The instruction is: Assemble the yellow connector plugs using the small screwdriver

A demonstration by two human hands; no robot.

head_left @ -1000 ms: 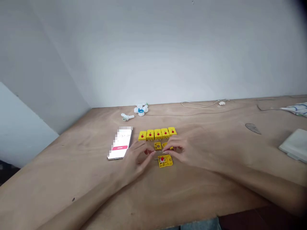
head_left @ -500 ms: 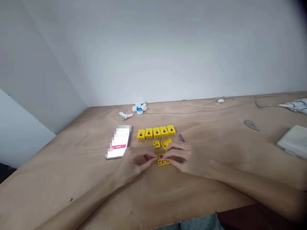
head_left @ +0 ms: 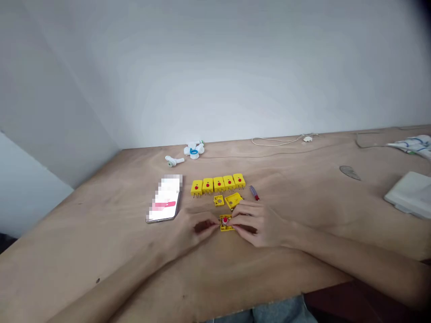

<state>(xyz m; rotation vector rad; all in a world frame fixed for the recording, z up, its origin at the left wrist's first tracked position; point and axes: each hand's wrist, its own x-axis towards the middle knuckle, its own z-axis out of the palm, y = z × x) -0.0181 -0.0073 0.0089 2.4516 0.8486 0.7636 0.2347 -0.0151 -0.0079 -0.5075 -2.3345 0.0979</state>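
Observation:
An open yellow plug housing (head_left: pixel 226 228) lies on the table between my hands, its inside facing up. In it sits a small red-and-white part (head_left: pixel 225 220). My left hand (head_left: pixel 193 229) is closed in a pinch at the housing's left edge, on what looks like a thin metal pin. From the right, the fingertips of my right hand (head_left: pixel 251 223) pinch at the red-and-white part. Just beyond lie a small square yellow piece (head_left: pixel 218 200) and a yellow cover (head_left: pixel 233 200), partly behind my right fingers.
Several yellow plugs with red buttons (head_left: pixel 218 184) stand in a row behind. A phone (head_left: pixel 166 197) lies left, a small purple-and-red screwdriver-like tool (head_left: pixel 254 193) right. White plastic fittings (head_left: pixel 194 151) and a thin cable (head_left: pixel 276 143) lie by the wall; a white box (head_left: pixel 411 195) is far right.
The red-and-white part now shows its red top upward in the housing. My right fingers have shifted slightly, and the purple tool shows more fully. The whole view has moved a little.

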